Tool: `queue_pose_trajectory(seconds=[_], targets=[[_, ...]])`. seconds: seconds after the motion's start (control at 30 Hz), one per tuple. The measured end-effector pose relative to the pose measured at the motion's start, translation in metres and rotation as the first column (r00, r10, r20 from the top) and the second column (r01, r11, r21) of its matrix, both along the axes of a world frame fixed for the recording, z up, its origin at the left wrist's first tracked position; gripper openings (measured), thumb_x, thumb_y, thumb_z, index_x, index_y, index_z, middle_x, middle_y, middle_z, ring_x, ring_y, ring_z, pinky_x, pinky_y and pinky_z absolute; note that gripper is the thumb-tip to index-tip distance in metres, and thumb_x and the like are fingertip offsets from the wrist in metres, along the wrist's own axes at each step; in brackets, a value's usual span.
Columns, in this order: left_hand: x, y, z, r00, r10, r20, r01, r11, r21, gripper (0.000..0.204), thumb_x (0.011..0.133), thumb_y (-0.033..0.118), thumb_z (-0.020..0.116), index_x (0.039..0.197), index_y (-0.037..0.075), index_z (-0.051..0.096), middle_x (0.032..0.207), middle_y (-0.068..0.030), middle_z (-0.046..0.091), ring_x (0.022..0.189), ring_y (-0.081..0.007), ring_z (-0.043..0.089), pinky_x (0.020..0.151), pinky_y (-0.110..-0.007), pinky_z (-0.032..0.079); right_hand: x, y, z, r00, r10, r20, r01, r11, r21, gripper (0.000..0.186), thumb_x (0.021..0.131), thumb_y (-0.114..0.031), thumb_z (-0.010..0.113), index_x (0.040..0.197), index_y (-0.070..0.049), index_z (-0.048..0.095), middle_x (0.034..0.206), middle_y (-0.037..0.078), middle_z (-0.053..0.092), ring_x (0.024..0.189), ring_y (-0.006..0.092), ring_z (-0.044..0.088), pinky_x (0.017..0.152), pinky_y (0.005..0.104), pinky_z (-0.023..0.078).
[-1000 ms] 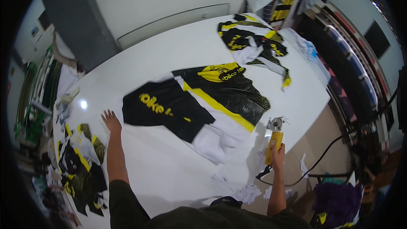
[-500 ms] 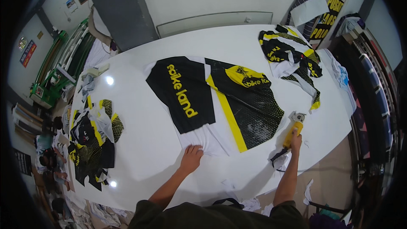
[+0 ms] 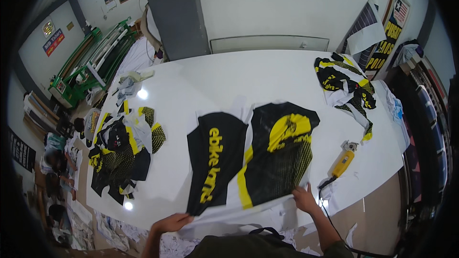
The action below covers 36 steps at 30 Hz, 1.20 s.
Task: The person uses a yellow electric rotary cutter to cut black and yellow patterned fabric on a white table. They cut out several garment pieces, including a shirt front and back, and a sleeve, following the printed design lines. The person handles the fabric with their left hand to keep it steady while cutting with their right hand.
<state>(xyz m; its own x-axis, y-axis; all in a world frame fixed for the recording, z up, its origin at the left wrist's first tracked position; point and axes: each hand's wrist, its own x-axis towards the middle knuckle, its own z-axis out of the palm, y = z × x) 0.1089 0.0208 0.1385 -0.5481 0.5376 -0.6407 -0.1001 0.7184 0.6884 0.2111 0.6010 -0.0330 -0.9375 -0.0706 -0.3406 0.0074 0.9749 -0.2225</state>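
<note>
My left hand (image 3: 178, 221) is closed on the near-left edge of a printed fabric sheet (image 3: 277, 181), black and yellow with white margins, lying on the white table (image 3: 172, 81). The left half bears yellow lettering; the right half has a yellow emblem and dotted shading. My right hand (image 3: 305, 199) grips the near-right edge of that sheet. Right of it, a yellow electric cutter (image 3: 344, 162) with a silver head lies on the table, its black cord running down past my right forearm.
Heaps of cut black, yellow and white fabric (image 3: 119, 162) (image 3: 344, 81) lie at left and back right. Several people (image 3: 55, 165) are beyond the table's left side. A green machine (image 3: 71, 86) stands back left, rolls (image 3: 425, 129) at right, a grey pillar (image 3: 172, 19) behind.
My right hand has let go of the cutter and taken hold of the fabric. My left hand has moved to the sheet's near edge. The sheet has turned so its lettering runs lengthwise away from me.
</note>
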Motion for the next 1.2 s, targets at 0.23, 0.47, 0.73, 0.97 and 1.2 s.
queue_pose_trajectory(seconds=[0.23, 0.47, 0.73, 0.97, 1.2], targets=[[0.043, -0.328, 0.113, 0.810, 0.128, -0.573, 0.021, 0.969, 0.246, 0.050, 0.094, 0.025, 0.081, 0.132, -0.003, 0.064, 0.121, -0.0150, 0.071, 0.112, -0.0244, 0.070, 0.100, -0.036, 0.057, 0.017, 0.049, 0.301, 0.913, 0.355, 0.203, -0.005, 0.506, -0.863, 0.025, 0.092, -0.026, 0.082, 0.101, -0.004, 0.074, 0.085, 0.016, 0.071, 0.078, 0.0202, 0.071, 0.070, 0.0335, 0.054], [-0.250, -0.226, 0.105, 0.453, 0.749, -0.484, -0.598, 0.658, 0.458, 0.064, 0.084, 0.019, 0.080, 0.142, 0.005, 0.058, 0.126, -0.0124, 0.066, 0.116, -0.0254, 0.064, 0.100, -0.037, 0.052, -0.219, 0.089, 0.225, 0.946, -0.089, -0.311, -0.003, 0.959, -0.282, 0.018, 0.092, -0.018, 0.069, 0.097, -0.001, 0.068, 0.072, 0.014, 0.067, 0.065, 0.0204, 0.065, 0.059, 0.0388, 0.049], [-0.293, -0.167, 0.239, 0.490, 0.854, -0.174, -0.197, 0.303, 0.932, 0.058, 0.089, 0.009, 0.072, 0.144, 0.005, 0.054, 0.128, -0.0136, 0.065, 0.115, -0.0238, 0.066, 0.100, -0.037, 0.055, -0.340, -0.078, 0.030, 0.963, -0.064, -0.262, -0.033, 0.937, -0.349, 0.045, 0.095, -0.022, 0.068, 0.137, -0.007, 0.060, 0.133, 0.020, 0.065, 0.125, 0.0423, 0.061, 0.104, 0.0519, 0.052], [-0.203, -0.176, 0.439, 0.260, 0.928, -0.267, -0.017, 0.281, 0.960, 0.054, 0.096, 0.016, 0.070, 0.146, 0.005, 0.054, 0.133, -0.0127, 0.066, 0.121, -0.0254, 0.066, 0.108, -0.038, 0.053, -0.375, -0.197, 0.014, 0.979, 0.159, -0.129, -0.166, 0.985, -0.043, 0.056, 0.103, -0.032, 0.053, 0.158, -0.022, 0.043, 0.170, 0.007, 0.032, 0.155, 0.0340, 0.034, 0.112, 0.0769, 0.034], [-0.157, -0.180, 0.496, -0.064, 0.895, -0.442, -0.091, 0.435, 0.896, 0.042, 0.101, 0.022, 0.069, 0.139, 0.004, 0.061, 0.127, -0.0069, 0.070, 0.111, -0.0177, 0.070, 0.099, -0.033, 0.057, -0.161, -0.158, -0.004, 0.993, 0.031, 0.117, -0.031, 0.999, -0.007, 0.059, 0.097, -0.040, 0.062, 0.134, 0.006, 0.059, 0.143, 0.028, 0.057, 0.132, 0.0410, 0.056, 0.110, 0.0545, 0.047]])
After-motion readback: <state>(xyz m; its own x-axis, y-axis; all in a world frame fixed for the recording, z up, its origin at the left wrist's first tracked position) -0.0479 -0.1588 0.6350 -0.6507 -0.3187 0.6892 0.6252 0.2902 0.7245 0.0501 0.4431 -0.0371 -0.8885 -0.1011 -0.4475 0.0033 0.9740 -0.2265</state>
